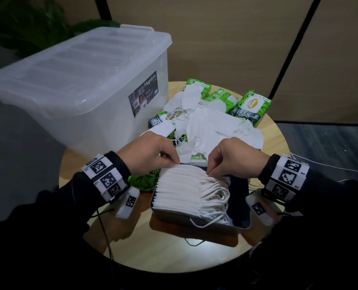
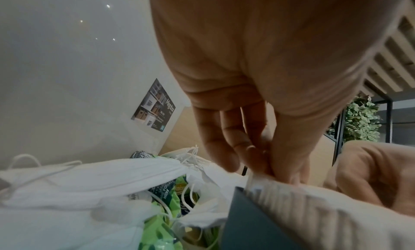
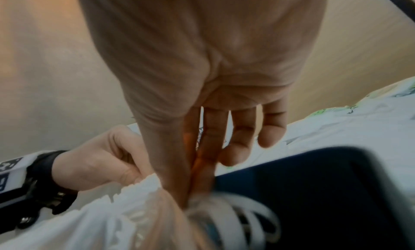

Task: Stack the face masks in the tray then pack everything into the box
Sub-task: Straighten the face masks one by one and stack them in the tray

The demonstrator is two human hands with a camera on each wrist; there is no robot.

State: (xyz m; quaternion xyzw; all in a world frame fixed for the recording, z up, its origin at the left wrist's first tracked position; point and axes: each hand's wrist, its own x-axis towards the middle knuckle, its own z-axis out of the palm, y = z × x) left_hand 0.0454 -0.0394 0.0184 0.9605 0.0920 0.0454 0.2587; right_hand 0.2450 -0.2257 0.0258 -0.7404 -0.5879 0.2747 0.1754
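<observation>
Two hands, left hand point(image 1: 151, 151) and right hand point(image 1: 232, 158), each pinch the far edge of the face-mask row point(image 1: 180, 191) standing inside the tray point(image 1: 195, 219); masks seem light and floppy, best gripped by folded edges.

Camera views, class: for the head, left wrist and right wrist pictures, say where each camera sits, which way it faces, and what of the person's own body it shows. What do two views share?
Head: looks forward and down at the tray of stacked masks; both hands and sleeves show.
Left wrist: looks along the left hand pinching a mask edge; storage box behind.
Right wrist: looks along the right hand toward the tray.
Shared: the right wrist view also shows the left hand.
</observation>
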